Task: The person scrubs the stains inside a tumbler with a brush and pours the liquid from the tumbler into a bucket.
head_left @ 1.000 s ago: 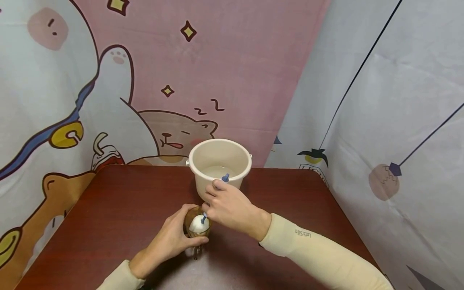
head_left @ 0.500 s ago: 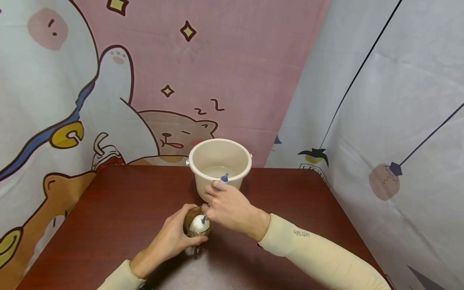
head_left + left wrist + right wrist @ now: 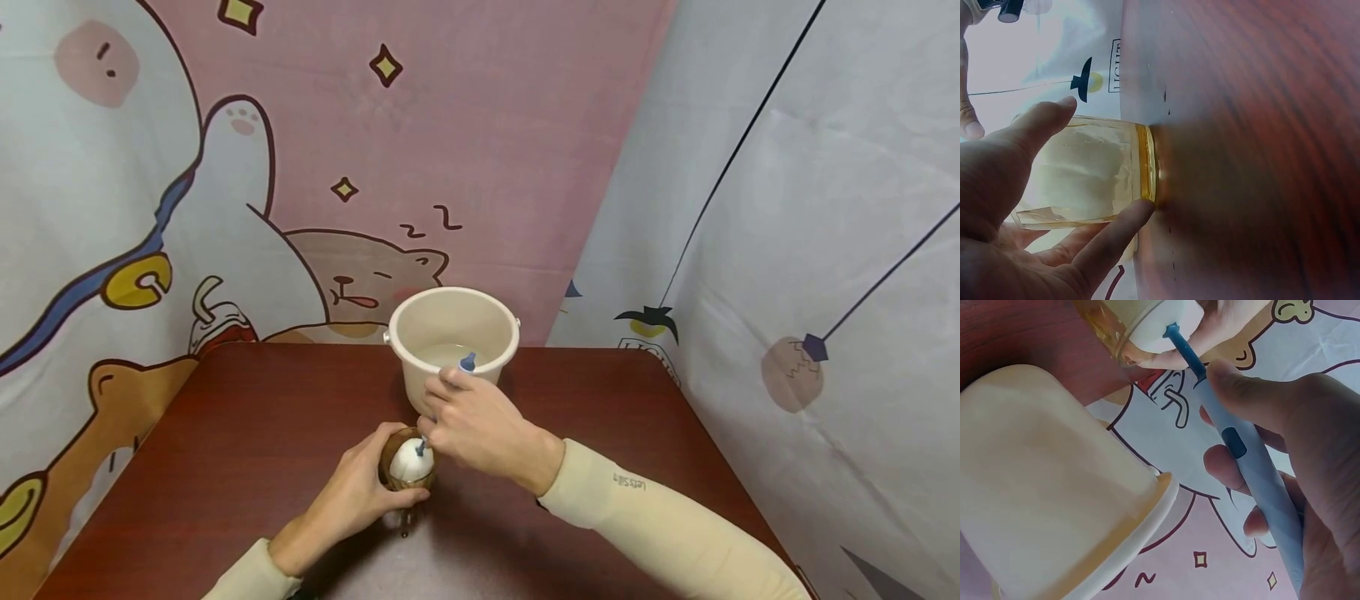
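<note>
My left hand point(image 3: 352, 483) holds an amber drinking glass point(image 3: 1085, 169) from the side, thumb and fingers curled round it. The glass stands on the table, with a smooth white egg-shaped object point(image 3: 407, 462) at its mouth. My right hand point(image 3: 480, 429) grips a pen-shaped tool point(image 3: 1257, 478) with a pale shaft, a dark blue button and a thin blue neck. Its small star-like blue tip point(image 3: 1173, 329) meets the white object's surface; whether it goes in cannot be told. The tool's blue rear end point(image 3: 467, 362) shows above my right hand.
A cream bucket point(image 3: 415, 379) stands just behind my hands, with some clear liquid seemingly at its bottom. The red-brown table point(image 3: 247, 442) ends at a cartoon-printed cloth point(image 3: 510, 150) at the back and a pale cloth point(image 3: 847, 250) on the right.
The tool's tip has shifted slightly up on the white object, which seems to have tilted a little. My left hand keeps its hold on the glass, and the bucket stays put.
</note>
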{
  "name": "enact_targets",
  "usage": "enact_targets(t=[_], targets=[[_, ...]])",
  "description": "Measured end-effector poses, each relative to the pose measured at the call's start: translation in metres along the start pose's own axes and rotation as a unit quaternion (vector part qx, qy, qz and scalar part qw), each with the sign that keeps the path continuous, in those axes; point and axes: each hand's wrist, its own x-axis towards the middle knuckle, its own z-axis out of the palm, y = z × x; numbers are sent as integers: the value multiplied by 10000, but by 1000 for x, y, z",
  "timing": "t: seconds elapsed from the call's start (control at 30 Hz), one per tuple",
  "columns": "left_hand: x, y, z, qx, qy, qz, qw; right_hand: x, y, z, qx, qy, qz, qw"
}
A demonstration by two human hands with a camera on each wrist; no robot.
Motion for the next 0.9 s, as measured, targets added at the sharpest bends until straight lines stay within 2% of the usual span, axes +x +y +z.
enact_targets(t=[0.57,0.9], targets=[[1,1,0,7,-40,-118,9999,5,8,-6,-40,335,-124,9994],[-1,0,0,-54,-43,-151,9999,12,10,-10,-266,215,-323,9989]])
